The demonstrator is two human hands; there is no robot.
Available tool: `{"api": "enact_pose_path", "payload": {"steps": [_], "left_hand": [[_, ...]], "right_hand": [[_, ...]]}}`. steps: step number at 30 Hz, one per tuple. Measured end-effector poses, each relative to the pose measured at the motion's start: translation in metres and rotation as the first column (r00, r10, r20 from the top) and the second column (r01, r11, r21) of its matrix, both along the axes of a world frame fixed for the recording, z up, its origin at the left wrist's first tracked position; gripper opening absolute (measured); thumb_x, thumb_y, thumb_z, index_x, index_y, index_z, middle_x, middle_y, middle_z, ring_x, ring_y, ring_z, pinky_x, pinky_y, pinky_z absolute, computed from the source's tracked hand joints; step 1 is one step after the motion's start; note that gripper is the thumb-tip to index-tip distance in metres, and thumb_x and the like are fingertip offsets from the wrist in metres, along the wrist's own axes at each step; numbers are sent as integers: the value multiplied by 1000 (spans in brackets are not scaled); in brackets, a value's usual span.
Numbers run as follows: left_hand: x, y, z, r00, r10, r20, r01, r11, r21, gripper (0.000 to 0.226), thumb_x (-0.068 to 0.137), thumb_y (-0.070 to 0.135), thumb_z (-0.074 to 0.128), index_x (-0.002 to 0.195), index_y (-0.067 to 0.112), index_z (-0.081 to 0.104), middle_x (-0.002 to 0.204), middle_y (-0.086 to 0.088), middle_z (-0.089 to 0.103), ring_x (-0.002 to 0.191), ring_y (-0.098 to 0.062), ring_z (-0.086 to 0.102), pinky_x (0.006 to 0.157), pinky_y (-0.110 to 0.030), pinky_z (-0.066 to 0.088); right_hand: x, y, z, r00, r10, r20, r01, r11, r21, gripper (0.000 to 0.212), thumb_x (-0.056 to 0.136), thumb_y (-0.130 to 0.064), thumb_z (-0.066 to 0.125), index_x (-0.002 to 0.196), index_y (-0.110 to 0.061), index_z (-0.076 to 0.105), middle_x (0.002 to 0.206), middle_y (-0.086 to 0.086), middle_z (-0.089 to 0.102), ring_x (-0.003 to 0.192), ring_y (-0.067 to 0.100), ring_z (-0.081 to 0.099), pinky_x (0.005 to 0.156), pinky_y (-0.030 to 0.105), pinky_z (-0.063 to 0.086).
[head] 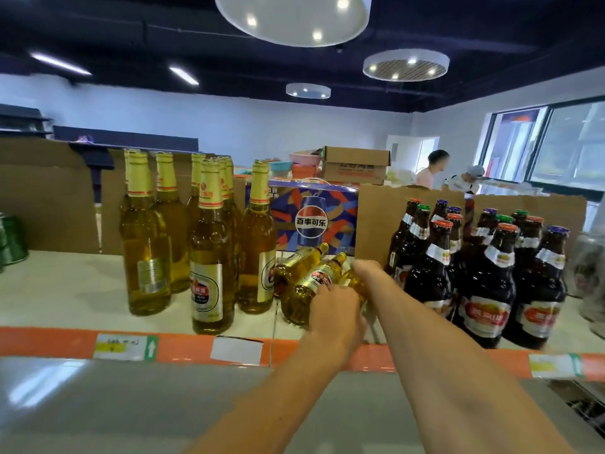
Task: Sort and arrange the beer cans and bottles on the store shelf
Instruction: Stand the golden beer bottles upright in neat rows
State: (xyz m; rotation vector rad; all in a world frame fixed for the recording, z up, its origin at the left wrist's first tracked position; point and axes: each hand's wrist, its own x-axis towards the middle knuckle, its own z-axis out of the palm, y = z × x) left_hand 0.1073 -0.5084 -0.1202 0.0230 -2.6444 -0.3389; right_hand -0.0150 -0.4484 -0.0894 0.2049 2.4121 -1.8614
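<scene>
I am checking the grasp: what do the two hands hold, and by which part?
The left hand grips the body of a lying golden bottle. The right hand rests on another lying bottle; the hold cannot be told.

1. We see the clear glass of the standing golden bottles (209, 257) shine glossy at ten o'clock, their necks wrapped in bright gold foil.
2. We note that the lying bottles (307, 283) at the centre share that slick glass, with metallic-looking labels.
3. We find the dark bottles (484, 290) at three o'clock made of deep brown glass, highly reflective, with glossy paper labels and silvery neck bands.
4. We read the dividers (376, 221) behind them as raw brown cardboard, matt and rough-edged.
5. We see the printed carton (314, 217) at twelve o'clock as smooth coated card.
6. We take the shelf (65, 290) for pale, smooth board with a glossy orange edge strip (49, 342).
</scene>
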Motion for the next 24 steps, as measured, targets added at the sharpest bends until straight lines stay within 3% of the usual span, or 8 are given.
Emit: {"api": "enact_pose_path", "payload": {"steps": [4,8,12,16,18,20,22,24], "left_hand": [[5,2,2,1000,14,-6,-13,997,77,37,91,43,64,115,15,65,111,-6,65,106,-26,56,83,-37,50],[13,-1,2,999,37,-2,-36,987,159,41,88,38,69,122,17,57,118,-3,59,112,-25,53,88,-37,49],[24,-1,6,998,50,40,-59,959,278,67,83,46,71,138,18,45,131,-2,51,125,-25,46,97,-39,47],[27,-3,6,994,91,59,-108,878,465,79,73,44,77,141,26,40,131,2,57,124,-24,51,99,-44,50],[29,-5,7,996,83,41,-91,792,604,71,73,34,79,135,27,45,124,3,63,119,-24,58,97,-46,53],[34,-8,14,998,55,-3,-37,702,712,54,79,24,78,126,28,52,116,5,68,113,-22,62,97,-44,51],[40,-13,26,997,37,-68,29,636,772,49,83,36,78,126,27,56,115,6,69,113,-20,62,99,-42,49],[49,-23,42,990,55,-129,68,617,784,62,82,53,75,132,25,52,122,7,65,117,-17,59,100,-41,48]], "right_hand": [[-8,3,4,993,-11,117,12,1000,-5,47,97,-20,60,137,2,47,129,17,59,116,32,61,69,31,49],[-9,7,29,996,-67,50,67,998,19,52,95,-19,65,139,-1,44,126,12,56,117,31,58,81,34,47],[-2,7,57,991,-121,-57,123,992,22,54,94,-14,66,140,3,44,138,17,54,125,32,54,94,36,46],[10,-4,77,955,-95,-281,133,984,119,41,90,-33,71,118,-3,64,120,13,67,104,30,63,88,39,52],[28,-16,87,864,31,-503,136,947,292,39,90,-48,68,104,-11,67,105,5,70,92,24,65,82,41,56],[50,-28,96,694,164,-701,205,888,411,41,89,-58,65,100,-18,66,98,1,67,90,21,65,79,43,58],[72,-36,110,566,253,-784,240,860,450,46,88,-59,64,105,-17,68,99,0,65,91,20,65,78,41,58],[90,-40,131,501,287,-817,212,874,438,44,89,-58,64,104,-17,68,95,0,66,86,18,65,77,41,58]]}}
